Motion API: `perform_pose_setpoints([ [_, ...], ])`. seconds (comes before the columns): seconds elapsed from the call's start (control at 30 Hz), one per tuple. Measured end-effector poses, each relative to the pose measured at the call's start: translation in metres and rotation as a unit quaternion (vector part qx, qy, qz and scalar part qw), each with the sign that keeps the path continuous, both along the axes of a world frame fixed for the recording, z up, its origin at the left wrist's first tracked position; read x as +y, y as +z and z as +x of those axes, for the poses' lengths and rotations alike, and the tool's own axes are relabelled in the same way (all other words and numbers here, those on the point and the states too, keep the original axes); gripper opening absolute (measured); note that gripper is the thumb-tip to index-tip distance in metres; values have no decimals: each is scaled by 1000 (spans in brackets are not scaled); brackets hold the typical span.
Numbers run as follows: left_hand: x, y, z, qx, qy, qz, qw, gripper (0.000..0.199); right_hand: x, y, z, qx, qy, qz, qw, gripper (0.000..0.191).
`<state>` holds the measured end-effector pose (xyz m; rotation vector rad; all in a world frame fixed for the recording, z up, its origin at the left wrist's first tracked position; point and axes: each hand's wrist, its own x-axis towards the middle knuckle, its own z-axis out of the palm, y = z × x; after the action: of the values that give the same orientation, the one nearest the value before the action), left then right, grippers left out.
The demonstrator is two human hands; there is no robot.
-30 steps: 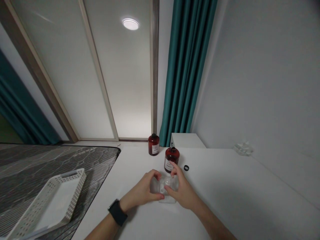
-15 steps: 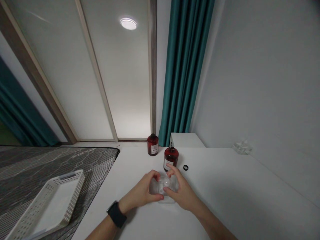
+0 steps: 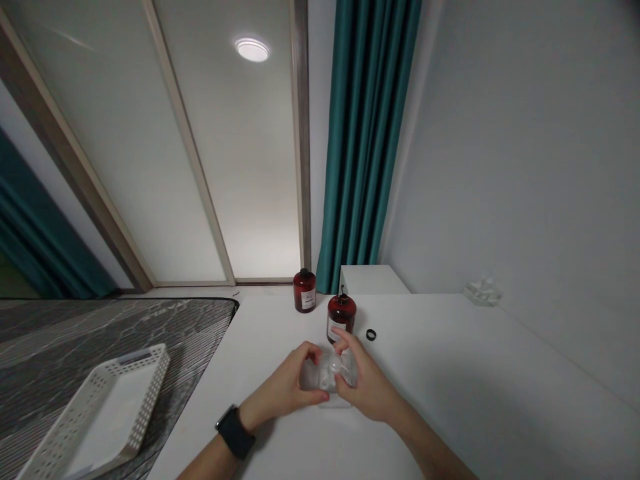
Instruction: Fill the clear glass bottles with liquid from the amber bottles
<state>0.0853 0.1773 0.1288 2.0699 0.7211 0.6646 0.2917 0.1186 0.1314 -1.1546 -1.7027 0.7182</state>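
My left hand [image 3: 293, 385], with a dark watch on its wrist, curls round the left side of a clear container [image 3: 327, 372]. Thumb and fingers of my right hand [image 3: 364, 383] press on its right side and top, where a small round clear part shows. Behind my hands a dark red bottle [image 3: 341, 316] with a white label stands upright, partly hidden by my right fingers. To its right lies a small black ring [image 3: 371, 335]. A second red bottle [image 3: 305, 292] stands farther back, to the left.
A white perforated basket [image 3: 117, 407] lies on the grey patterned surface [image 3: 200, 333] at the left. A clear crinkled object [image 3: 483, 292] sits at the white table's [image 3: 450, 400] back right. Behind is a white box [image 3: 373, 280].
My right thumb has shifted slightly to the right on the clear container. Both hands keep their hold, and the view has moved a little.
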Motion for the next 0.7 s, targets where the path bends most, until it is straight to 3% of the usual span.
perform_pose_setpoints([
  [0.1, 1, -2, 1, 1, -1, -2, 1000, 47, 0, -2, -4, 9, 3, -19, 1000, 79],
  [0.23, 1, -2, 2, 8, -2, -2, 1000, 47, 5, -5, -6, 11, -46, -48, 998, 77],
  [0.33, 0, 0, 1, 14, 3, 1, 1000, 47, 7, -5, 3, 12, -53, -65, 996, 88],
  [0.53, -2, 0, 2, 22, 18, 2, 1000, 46, 5, 1, 20, 18, -3, -61, 998, 88],
  [0.7, 0, -2, 3, 20, 19, 3, 1000, 49, 2, 3, 10, 53, 65, -29, 996, 84],
])
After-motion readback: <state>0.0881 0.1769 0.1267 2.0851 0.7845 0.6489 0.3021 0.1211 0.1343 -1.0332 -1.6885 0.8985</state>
